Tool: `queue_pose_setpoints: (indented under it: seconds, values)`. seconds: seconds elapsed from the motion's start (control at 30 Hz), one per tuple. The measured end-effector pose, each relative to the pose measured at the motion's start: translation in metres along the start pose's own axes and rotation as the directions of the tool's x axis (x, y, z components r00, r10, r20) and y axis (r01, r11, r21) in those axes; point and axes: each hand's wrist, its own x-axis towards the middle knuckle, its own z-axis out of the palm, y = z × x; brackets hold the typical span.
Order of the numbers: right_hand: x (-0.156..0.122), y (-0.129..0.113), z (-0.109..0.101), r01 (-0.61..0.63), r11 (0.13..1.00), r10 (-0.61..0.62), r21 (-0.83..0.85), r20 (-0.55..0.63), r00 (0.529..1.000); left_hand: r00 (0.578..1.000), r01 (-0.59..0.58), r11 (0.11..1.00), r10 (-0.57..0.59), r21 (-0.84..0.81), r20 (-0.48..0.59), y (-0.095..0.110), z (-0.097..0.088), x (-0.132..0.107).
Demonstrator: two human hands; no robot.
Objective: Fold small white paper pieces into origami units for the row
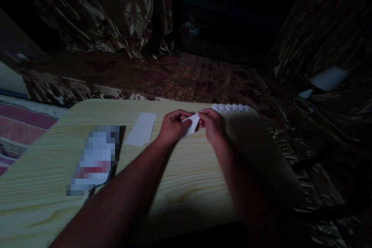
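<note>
Between my hands, a little above the wooden table [186, 178], is a strip of folded white paper [190, 126]. My left hand [173, 126] is closed on its left part, with the thumb lying on top. At the upper right end of the strip, my right hand [212, 122] pinches the paper between thumb and fingers. Left of my hands lies a flat stack of white paper strips [141, 129]. Several small white folded paper shapes [231, 108] sit in a row along the table's far edge, just beyond my right hand.
A blurred-out whitish object [97, 159] lies on the table's left side. Patterned curtains [139, 11] and a cloth-covered ledge [162, 75] stand behind the table. At the right is a white device with a cable [328, 78]. A striped cloth [26, 124] lies at the left.
</note>
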Motion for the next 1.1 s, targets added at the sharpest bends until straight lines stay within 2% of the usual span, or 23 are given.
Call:
queue_pose_setpoints:
  seconds: [0.23, 0.4, 0.47, 0.6, 0.7, 0.87, 1.1]
  values:
    - [0.001, 0.001, -0.001, 0.049, 0.998, -0.048, 0.045, -0.018, 0.999, 1.000, 0.008, 1.000, -0.008, 0.009, -0.013, 0.001, 0.001, -0.001]
    - [0.009, -0.002, -0.007, 0.052, 0.993, -0.036, 0.110, -0.146, 0.989, 1.000, 0.008, 1.000, -0.007, 0.024, -0.030, 0.000, -0.001, 0.000]
    - [0.008, -0.003, -0.007, 0.027, 0.995, -0.014, 0.100, -0.126, 0.992, 1.000, 0.010, 1.000, -0.010, 0.014, -0.028, 0.000, -0.002, 0.000]
    - [0.000, -0.005, -0.001, -0.031, 1.000, 0.031, -0.005, 0.025, 0.999, 0.999, 0.012, 1.000, -0.013, -0.015, -0.035, 0.000, -0.001, 0.001]
    - [-0.005, -0.005, 0.004, -0.022, 0.997, 0.030, -0.080, 0.095, 0.995, 0.999, 0.010, 1.000, -0.011, -0.016, -0.040, 0.000, 0.000, 0.001]
    - [-0.005, -0.003, 0.004, -0.010, 0.996, 0.014, -0.085, 0.045, 0.999, 1.000, 0.011, 1.000, -0.011, -0.012, -0.024, -0.002, -0.001, 0.001]
    - [-0.004, -0.004, 0.003, -0.018, 0.996, 0.022, -0.091, 0.036, 0.999, 1.000, 0.017, 1.000, -0.017, -0.002, -0.021, -0.002, -0.002, 0.002]
